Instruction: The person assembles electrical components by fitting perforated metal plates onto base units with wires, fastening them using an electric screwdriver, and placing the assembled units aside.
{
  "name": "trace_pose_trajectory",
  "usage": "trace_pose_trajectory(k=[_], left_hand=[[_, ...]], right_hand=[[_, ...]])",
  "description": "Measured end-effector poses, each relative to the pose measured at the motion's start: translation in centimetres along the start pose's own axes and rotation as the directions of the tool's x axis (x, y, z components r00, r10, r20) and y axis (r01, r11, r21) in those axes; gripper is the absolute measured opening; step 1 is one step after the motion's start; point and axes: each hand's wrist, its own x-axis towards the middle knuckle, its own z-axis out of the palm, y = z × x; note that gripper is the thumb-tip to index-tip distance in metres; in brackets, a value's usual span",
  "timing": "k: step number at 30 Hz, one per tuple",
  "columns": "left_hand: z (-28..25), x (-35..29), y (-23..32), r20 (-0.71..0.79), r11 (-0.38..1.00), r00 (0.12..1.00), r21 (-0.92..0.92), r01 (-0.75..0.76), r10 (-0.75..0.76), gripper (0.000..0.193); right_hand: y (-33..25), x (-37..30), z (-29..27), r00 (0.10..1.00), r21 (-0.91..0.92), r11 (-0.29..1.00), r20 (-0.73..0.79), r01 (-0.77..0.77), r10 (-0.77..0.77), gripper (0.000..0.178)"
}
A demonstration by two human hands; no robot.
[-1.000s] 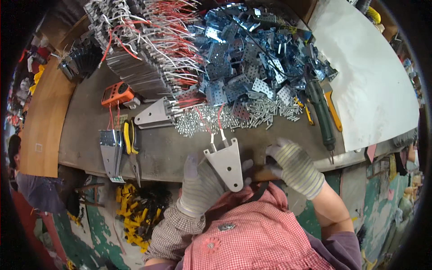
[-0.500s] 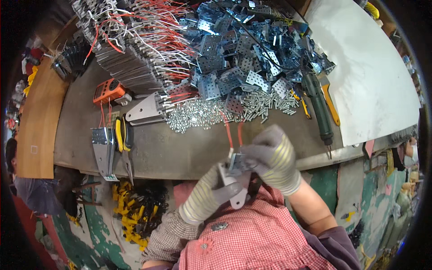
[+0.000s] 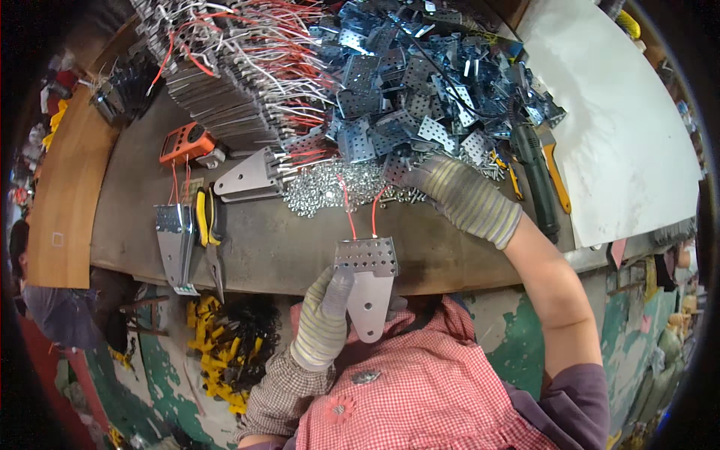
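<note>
My left hand [image 3: 322, 319], in a striped grey-and-yellow glove, grips a tapered metal plate [image 3: 369, 304] at its left edge, near the front of the bench. A perforated metal bracket [image 3: 365, 257] covers the plate's wide upper end. Two red wires [image 3: 373, 216] rise from it towards the heap of nuts. My right hand [image 3: 465, 196], gloved alike, reaches over the metal pins [image 3: 491, 169] beside that heap. Its fingers are bent down and drawn together; whatever lies between the tips is hidden. Small shiny nuts [image 3: 322, 189] lie just left of the right fingertips.
Perforated brackets [image 3: 405, 75] are heaped at the back, beside stacked wired plates [image 3: 225, 97]. On the left are an orange meter [image 3: 186, 144], pliers [image 3: 212, 236] and another bracketed plate [image 3: 175, 244]. A green power screwdriver [image 3: 534, 176] and yellow-handled cutter [image 3: 556, 178] lie right, near a white sheet [image 3: 615, 135].
My right hand has left the plate and moved forward and right to the pins. My left hand has shifted slightly left, and the plate now shows its bracketed face upright.
</note>
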Motion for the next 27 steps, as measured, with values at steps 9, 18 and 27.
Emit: trace_pose_trajectory(k=[9, 18, 27], left_hand=[[-0.2, 0.0, 0.8, 0.006, 0.999, 0.999, -0.028, -0.037, 0.037, 0.063], [-0.1, 0.5, 0.2, -0.033, 0.997, 0.996, 0.015, -0.078, 0.078, 0.058], [2.1, 1.1, 0.4, -0.066, 0.994, 0.995, 0.082, -0.068, 0.073, 0.061]], right_hand=[[-3.8, 1.5, 0.8, 0.997, -0.446, 0.894, 0.077, 0.049, -0.016, 0.023], [-4.9, -0.3, 0.2, 0.892, 0.364, 0.916, -0.339, -0.170, 0.300, 0.018], [-9.7, -3.6, 1.3, 0.827, 0.911, 0.398, -0.138, -0.110, 0.545, 0.015]])
